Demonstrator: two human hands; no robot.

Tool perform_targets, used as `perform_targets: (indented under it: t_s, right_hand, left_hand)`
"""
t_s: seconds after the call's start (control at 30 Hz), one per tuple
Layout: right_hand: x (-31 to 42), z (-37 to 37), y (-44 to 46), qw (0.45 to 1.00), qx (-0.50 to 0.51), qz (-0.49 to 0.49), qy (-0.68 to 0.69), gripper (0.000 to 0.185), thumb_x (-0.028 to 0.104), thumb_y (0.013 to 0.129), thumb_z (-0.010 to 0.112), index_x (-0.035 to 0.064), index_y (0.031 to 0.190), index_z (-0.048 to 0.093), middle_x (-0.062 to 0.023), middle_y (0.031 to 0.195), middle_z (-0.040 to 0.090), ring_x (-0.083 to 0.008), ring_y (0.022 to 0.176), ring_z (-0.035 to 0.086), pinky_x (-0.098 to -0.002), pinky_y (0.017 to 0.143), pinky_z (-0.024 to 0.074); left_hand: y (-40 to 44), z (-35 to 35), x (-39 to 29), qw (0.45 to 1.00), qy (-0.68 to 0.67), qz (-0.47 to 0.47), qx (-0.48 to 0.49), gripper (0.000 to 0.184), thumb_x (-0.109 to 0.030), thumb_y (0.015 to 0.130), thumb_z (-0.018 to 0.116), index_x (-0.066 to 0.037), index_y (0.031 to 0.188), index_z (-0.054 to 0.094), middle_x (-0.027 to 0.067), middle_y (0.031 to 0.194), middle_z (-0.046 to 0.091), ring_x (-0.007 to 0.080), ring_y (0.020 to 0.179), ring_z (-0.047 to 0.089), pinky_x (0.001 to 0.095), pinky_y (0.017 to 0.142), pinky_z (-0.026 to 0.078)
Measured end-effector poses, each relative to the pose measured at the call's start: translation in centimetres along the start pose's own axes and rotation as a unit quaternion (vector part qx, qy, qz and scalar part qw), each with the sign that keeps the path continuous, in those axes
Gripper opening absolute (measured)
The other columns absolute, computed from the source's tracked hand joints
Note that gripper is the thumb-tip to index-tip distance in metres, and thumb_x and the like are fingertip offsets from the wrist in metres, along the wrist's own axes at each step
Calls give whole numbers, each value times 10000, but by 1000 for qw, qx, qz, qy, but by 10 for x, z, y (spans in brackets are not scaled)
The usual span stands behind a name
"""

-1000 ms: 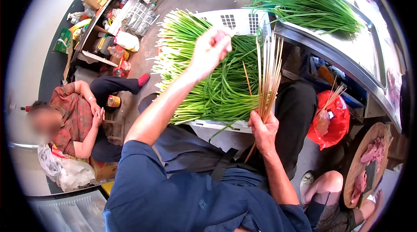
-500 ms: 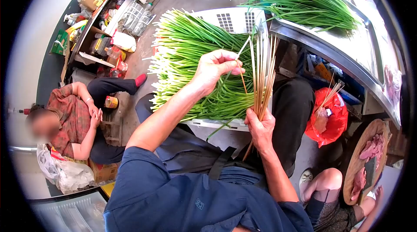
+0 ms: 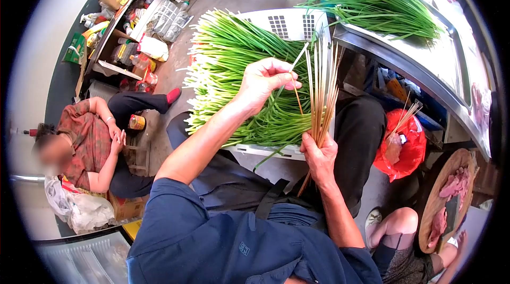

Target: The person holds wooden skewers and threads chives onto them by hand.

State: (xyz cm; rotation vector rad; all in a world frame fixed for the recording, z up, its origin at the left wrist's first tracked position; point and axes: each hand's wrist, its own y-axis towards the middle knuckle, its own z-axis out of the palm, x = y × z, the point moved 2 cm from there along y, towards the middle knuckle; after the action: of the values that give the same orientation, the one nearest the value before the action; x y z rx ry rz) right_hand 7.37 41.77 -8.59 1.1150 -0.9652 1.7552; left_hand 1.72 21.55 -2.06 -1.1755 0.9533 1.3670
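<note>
**Pinching a pale strand [image 3: 301, 54] beside a bundle of thin sticks [image 3: 325, 106]**

The left hand [image 3: 267, 83] has thumb and fingers pinched on the strand; whether it also touches the brown stick [image 3: 299, 100] just below, I cannot tell. To its right, the right hand [image 3: 320, 155] is closed around the bundle, which fans out toward the far side. Just left of it, long green stalks [image 3: 239, 82] fill a white crate [image 3: 263, 17], their pale ends to the left. Farther right, a leafy green heap [image 3: 372, 5] lies on a tabletop [image 3: 372, 45]; nearer, a red bag [image 3: 411, 160] holds more sticks [image 3: 407, 116], and a round wooden board [image 3: 434, 199] carries meat [image 3: 456, 184].
</note>
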Motion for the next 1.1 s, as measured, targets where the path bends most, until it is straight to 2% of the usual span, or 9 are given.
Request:
perform_targets:
  t_s: [0.03, 0.17, 0.23, 0.53, 0.83, 0.9, 0.93, 1.03, 1.1]
  right_hand:
    - [-1, 0, 0, 1000, -1, -14, 0, 74, 105, 903, 591, 34, 911, 573, 2, 616, 543, -30, 462, 393, -188, 426, 295]
    - [0, -1, -1, 1000, 1, -9, 6, 80, 109, 902, 592, 32, 907, 573, 2, 617, 543, -31, 467, 398, -189, 428, 299]
    - [6, 0, -2, 1000, -5, 14, 6, 81, 82, 900, 577, 18, 852, 570, 18, 651, 534, -58, 577, 477, -219, 537, 395]
    - [7, -1, -3, 1000, 6, 16, 0, 82, 87, 902, 583, 16, 861, 577, 20, 655, 527, -61, 584, 486, -221, 542, 399]
    - [8, 0, -4, 1000, 1, 10, 0, 66, 72, 901, 580, 18, 864, 579, 22, 657, 531, -59, 578, 482, -219, 536, 398]
    - [9, 0, -5, 1000, 3, 13, 3, 65, 71, 902, 579, 18, 865, 580, 22, 657, 531, -58, 578, 482, -219, 534, 397]
    - [9, 0, -5, 1000, 4, 15, 7, 64, 70, 902, 578, 17, 865, 580, 23, 656, 532, -57, 577, 482, -218, 532, 397]
    - [6, -1, -4, 1000, 12, 8, -9, 65, 71, 902, 581, 16, 866, 581, 24, 653, 533, -55, 578, 481, -214, 531, 394]
    - [6, -1, -4, 1000, 12, 11, -14, 66, 72, 901, 583, 16, 867, 582, 24, 652, 534, -55, 577, 482, -214, 532, 395]
  left_hand:
    - [0, 0, 0, 1000, 0, 0, 0, 162, 27, 845, 614, 6, 1005, 603, 138, 927, 670, 253, 826, 677, 341, 766, 550]
    - [-3, 1, 2, 1000, 15, 28, 1, 152, 37, 844, 611, 13, 994, 599, 145, 922, 667, 254, 817, 676, 351, 765, 554]
    - [-4, 3, 2, 999, 11, 41, -2, 147, 39, 845, 610, 14, 989, 597, 146, 919, 665, 252, 813, 675, 356, 769, 555]
    - [-6, 3, 4, 998, -49, 28, -16, 128, 52, 845, 601, 11, 967, 593, 132, 908, 652, 218, 776, 655, 371, 785, 553]
    - [-12, 6, -3, 997, 35, 65, -5, 148, 24, 862, 597, 13, 1009, 600, 143, 938, 659, 254, 826, 673, 345, 771, 544]
    - [-13, 4, -6, 1000, -16, -7, -14, 144, -33, 880, 599, 11, 1017, 591, 150, 940, 658, 269, 834, 674, 351, 773, 541]
    - [-13, 2, -8, 1000, -15, -6, -15, 144, -33, 880, 599, 11, 1017, 591, 150, 940, 658, 269, 834, 674, 351, 773, 541]
    - [-9, -5, -9, 994, -71, -86, 21, 147, -95, 883, 617, 10, 979, 578, 165, 948, 655, 292, 856, 673, 358, 785, 542]
    - [-9, -6, -9, 993, -74, -91, 24, 146, -96, 880, 622, 12, 966, 577, 164, 950, 657, 292, 863, 673, 359, 791, 542]
